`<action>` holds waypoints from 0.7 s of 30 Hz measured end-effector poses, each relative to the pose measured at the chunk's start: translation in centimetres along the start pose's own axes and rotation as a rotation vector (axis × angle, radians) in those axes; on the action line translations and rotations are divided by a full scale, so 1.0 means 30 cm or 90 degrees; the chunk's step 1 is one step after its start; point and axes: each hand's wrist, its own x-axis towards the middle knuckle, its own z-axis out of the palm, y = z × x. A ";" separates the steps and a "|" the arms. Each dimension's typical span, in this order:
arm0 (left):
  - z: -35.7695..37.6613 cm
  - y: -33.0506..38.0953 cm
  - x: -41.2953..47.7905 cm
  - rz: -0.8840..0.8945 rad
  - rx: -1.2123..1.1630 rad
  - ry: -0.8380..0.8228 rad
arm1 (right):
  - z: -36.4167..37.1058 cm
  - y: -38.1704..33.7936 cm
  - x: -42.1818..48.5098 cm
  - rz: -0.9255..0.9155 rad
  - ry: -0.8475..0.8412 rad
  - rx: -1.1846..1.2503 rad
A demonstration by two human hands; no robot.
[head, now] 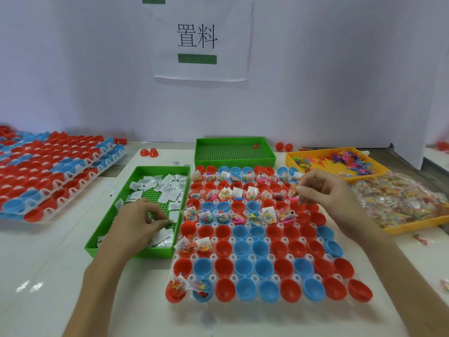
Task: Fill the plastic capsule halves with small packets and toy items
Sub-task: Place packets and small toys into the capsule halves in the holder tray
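**Red and blue halves get filled from the far rows first**

Plastic capsule halves (263, 265) stand open side up in a white rack (233, 257) in the middle of the bench (48, 251), so that things can be dropped in from above. The far rows already carry packets and small toys. In the near rows only the two halves at the left end are filled, so I judge the task is about half done.

The hands are well apart, each at its own supply. The left hand (138, 222) is down in the green tray (160, 167) just beside the rack, with fingers curled onto the white packets (167, 188), and it seems to pinch one of them. The right hand (323, 188) hovers over the far right corner of the rack. Its fingertips are closed together on what looks like a clear bag (293, 188) of coloured bits, though the bag is too small to be sure.

The supplies lie around the rack, probably to keep each reach short: a yellow tray (291, 155) of toy pieces (347, 161) and a pile of bags (401, 203) on the right, and a second green tray (199, 152), almost empty, behind. More racks (48, 161) are stacked on the far left.
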 end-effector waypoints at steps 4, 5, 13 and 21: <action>0.006 0.005 -0.020 0.017 -0.037 0.142 | 0.001 0.000 0.000 0.005 0.008 0.007; 0.003 0.011 -0.029 0.032 -0.053 0.216 | 0.001 -0.004 0.000 0.004 0.007 0.010; -0.071 0.242 -0.173 0.091 -0.396 0.395 | 0.016 -0.049 -0.019 0.016 -0.037 0.112; 0.098 0.524 -0.315 0.174 -0.620 0.238 | 0.058 -0.098 -0.050 0.040 -0.161 0.299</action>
